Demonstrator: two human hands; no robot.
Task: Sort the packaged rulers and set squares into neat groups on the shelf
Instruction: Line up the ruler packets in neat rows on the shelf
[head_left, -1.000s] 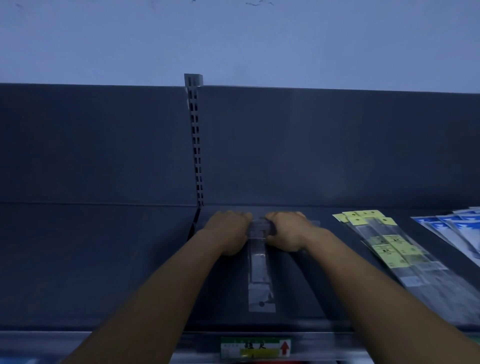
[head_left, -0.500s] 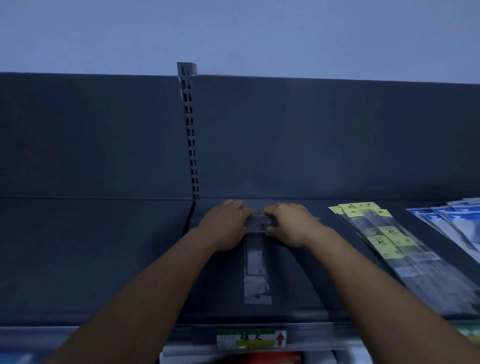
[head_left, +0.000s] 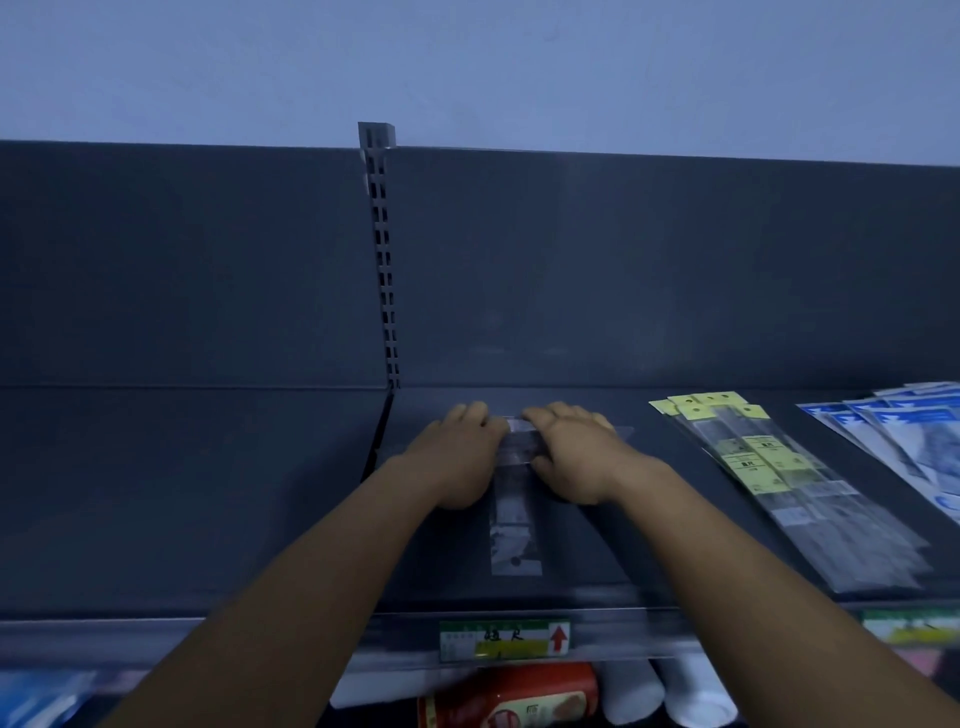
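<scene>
Nearest the camera, below the shelf's front rail, a red container lies on its side with white rolls to its right, all tucked under the shelf. On the rail, straight in front of the clear packet, sits a green, white and yellow price label with a red arrow; a second label is partly visible far to its right.

On the dark shelf a clear packet holding a short ruler lies flat, running from near the rail back toward the rear panel. Both hands rest on its far end. The left hand lies on the packet's left side, fingers curled down close together onto its edge. The right hand covers the right side, fingers bent and bunched, thumb against the packet's edge; whether either hand truly pinches it or only presses cannot be told.

To the right of the packet, well apart, a fanned pile of long clear ruler packets with yellow header cards lies slanted. Further right, packets with blue and white printing overlap at the frame edge.

Behind the packet, a slotted upright rises against the rear panel.

Compared with a second ago, the hands and packet keep the same arrangement; the view has only shifted slightly.
</scene>
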